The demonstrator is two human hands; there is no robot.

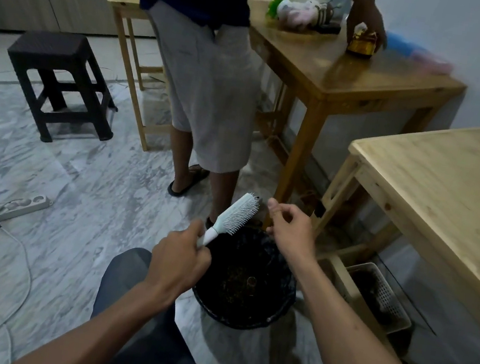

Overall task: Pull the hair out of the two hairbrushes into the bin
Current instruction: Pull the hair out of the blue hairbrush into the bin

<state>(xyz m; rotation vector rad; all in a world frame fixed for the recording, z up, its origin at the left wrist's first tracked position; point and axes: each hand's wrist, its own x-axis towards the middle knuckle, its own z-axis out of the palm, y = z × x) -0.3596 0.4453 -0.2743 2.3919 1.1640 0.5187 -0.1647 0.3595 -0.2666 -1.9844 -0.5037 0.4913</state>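
Observation:
My left hand [179, 262] grips the handle of a white hairbrush [235, 215], which points up and to the right with its bristles facing right. The brush head hangs over the far rim of a black-lined bin [281, 311] on the floor between my knees. My right hand [290, 226] hovers just right of the bristles above the bin, thumb and fingertips loosely pinched together; whether any hair is between them is too fine to see. Dark debris lies in the bottom of the bin. Only one hairbrush is in view.
A person in grey shorts [212, 92] stands just beyond the bin at a brown wooden table [344, 72]. A pale wooden table [457, 191] is at my right with a white basket [384, 296] beneath it. A dark stool [56, 80] and a power strip [24, 206] with cables lie left.

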